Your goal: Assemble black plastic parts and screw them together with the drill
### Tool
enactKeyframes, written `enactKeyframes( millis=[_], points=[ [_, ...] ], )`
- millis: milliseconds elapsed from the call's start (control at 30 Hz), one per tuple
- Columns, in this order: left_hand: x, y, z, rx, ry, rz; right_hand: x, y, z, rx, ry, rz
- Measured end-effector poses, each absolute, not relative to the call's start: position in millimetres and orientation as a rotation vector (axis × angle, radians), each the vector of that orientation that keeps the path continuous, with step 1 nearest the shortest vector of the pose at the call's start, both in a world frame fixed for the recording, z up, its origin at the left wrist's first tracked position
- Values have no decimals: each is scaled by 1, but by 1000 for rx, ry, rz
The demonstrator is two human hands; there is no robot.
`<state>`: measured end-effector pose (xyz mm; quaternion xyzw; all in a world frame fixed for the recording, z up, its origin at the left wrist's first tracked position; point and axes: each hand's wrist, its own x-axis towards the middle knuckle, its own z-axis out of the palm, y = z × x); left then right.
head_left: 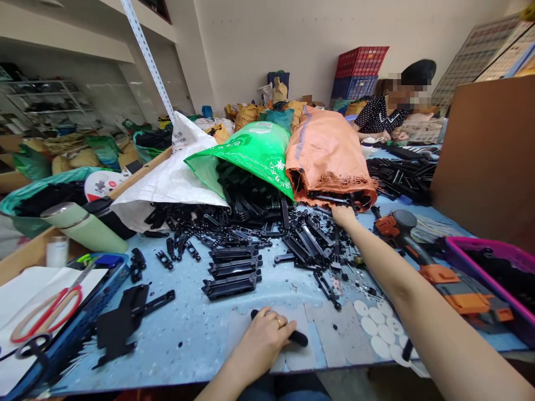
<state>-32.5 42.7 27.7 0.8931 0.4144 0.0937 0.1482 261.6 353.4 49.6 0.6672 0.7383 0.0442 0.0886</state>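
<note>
My left hand is closed around a black elongated part, whose ends stick out on both sides over the table's front edge area. My right hand reaches to the mouth of an orange woven sack; its fingers are hidden among the black pieces there. Beside that hand lies a heap of black plastic parts and arms. Several long black arms are lined up in front of the heap. A green sack and a white sack lie open with black parts spilling out.
An orange-and-black cordless drill lies right of my forearm, by a pink-rimmed basket. White discs lie near the front edge. At left are a blue tray, scissors and a green flask. Another person sits behind.
</note>
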Motion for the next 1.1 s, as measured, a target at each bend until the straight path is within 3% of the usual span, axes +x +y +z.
enactKeyframes(
  millis=[133, 233, 367, 467, 800, 1100],
  points=[
    [-37, 37, 23, 2695, 1385, 287, 261, 316, 73, 2101, 2190, 220],
    [-43, 33, 24, 2708, 1529, 250, 245, 240, 80, 2140, 2394, 139],
    [-44, 31, 17, 2588, 1631, 215, 215, 107, 50, 1864, 2630, -435],
    [-39, 31, 10, 2501, 1576, 275, 203, 49, 23, 1641, 2596, -409],
    [-34, 37, 15, 2380, 1450, 317, 205, 68, 48, 840, 3041, 157],
    [-32, 39, 15, 2346, 1430, 267, 186, 63, 30, 885, 2850, -130]
  ],
)
